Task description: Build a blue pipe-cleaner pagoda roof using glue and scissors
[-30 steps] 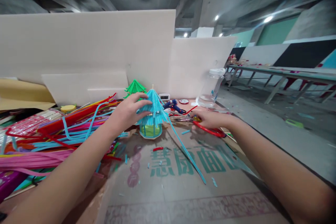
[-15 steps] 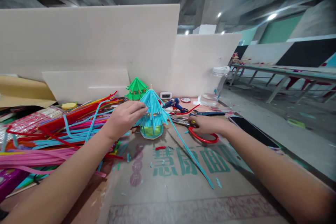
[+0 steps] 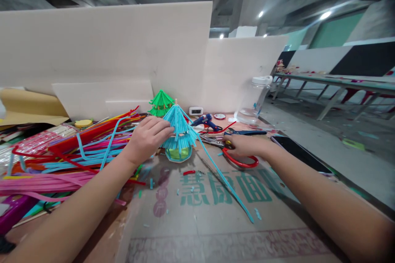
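My left hand (image 3: pixel 150 133) has its fingers closed on the left side of a light-blue model pagoda (image 3: pixel 177 141), built of pipe cleaners with two tiers of roof. One long blue pipe cleaner (image 3: pixel 224 177) trails from its right side down over the board. At the right, my right hand (image 3: pixel 239 144) is on the red-handled scissors (image 3: pixel 247 163), which lie low over the work surface with their blades towards the pagoda. Its fingertips are partly hidden by the handle. A pair of dark-blue-handled pliers (image 3: pixel 249 132) lies just behind that hand.
Bundled pipe cleaners (image 3: pixel 61 181) heap up on the left. Behind the pagoda stand a green model roof (image 3: pixel 161 102), a small white clock (image 3: pixel 196 111) and a blue glue gun (image 3: pixel 206 121). A clear bottle (image 3: pixel 253 100) and a phone (image 3: pixel 300 154) are to the right. Blue scraps dot the printed board (image 3: pixel 197 224).
The view has shifted slightly. Both hands stay almost where they were, the left at the pagoda and the right at the scissors.
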### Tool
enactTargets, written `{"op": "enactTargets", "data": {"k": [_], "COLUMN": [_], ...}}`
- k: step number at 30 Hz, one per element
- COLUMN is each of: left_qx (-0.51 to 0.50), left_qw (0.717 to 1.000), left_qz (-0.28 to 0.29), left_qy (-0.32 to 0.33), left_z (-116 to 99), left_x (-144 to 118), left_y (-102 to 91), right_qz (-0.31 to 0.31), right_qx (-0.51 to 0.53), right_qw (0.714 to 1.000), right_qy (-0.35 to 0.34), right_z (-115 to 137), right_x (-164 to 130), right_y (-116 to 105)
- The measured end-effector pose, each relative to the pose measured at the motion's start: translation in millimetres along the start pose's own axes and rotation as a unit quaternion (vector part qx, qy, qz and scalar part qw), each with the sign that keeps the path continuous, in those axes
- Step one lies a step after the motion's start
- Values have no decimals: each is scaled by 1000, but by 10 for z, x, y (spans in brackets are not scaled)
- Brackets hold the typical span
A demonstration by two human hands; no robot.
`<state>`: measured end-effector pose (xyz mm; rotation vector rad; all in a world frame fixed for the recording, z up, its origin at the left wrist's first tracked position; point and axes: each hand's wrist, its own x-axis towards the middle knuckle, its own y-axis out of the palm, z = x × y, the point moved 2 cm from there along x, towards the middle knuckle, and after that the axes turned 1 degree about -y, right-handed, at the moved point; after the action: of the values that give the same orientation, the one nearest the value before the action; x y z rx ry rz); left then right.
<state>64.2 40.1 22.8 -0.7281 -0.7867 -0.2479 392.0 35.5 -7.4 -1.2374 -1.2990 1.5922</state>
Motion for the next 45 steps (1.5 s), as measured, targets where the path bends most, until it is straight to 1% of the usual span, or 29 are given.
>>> {"op": "enactTargets", "data": {"k": [4, 8, 11, 13, 17, 19, 22, 26, 34, 38, 42, 45], "left_qx": [-22, -39, -17, -11, -60, -83, -96, -96, -49, -37, -55, -96], "left_qw": [999, 998, 998, 997, 989, 984, 980, 983, 994, 995, 992, 981], "left_qz": [-10, -8, 11, 20, 59, 78, 83, 72, 46, 34, 59, 97], "left_qy": [-32, -58, -56, -72, -123, -135, -150, -141, -87, -84, -98, -136], "left_z": [12, 29, 106, 202, 378, 402, 377, 327, 276, 274, 318, 396], "left_x": [-7, -16, -49, -82, -136, -142, -124, -99, -140, -172, -174, -161], "left_y": [12, 32, 31, 20, 17, 23, 19, 4, 36, 65, 70, 30], "right_qz": [-1, 1, 4, -2, -8, -8, -11, -13, -10, -11, -14, -16], "right_qx": [2, -8, -16, -19, -31, -34, -37, -24, -19, -16, -16, -13], "right_qw": [1000, 1000, 1000, 1000, 999, 999, 999, 1000, 1000, 1000, 1000, 1000], "right_qy": [-9, 0, 6, 8, 12, 11, 5, -5, -3, -6, -9, -10], "right_z": [-19, 10, 23, 16, -20, -40, -63, -74, -81, -84, -83, -76], "right_x": [12, -10, -14, -8, 11, 22, 37, 41, 46, 47, 42, 38], "right_y": [15, -12, -18, -10, 21, 38, 54, 57, 54, 57, 56, 51]}}
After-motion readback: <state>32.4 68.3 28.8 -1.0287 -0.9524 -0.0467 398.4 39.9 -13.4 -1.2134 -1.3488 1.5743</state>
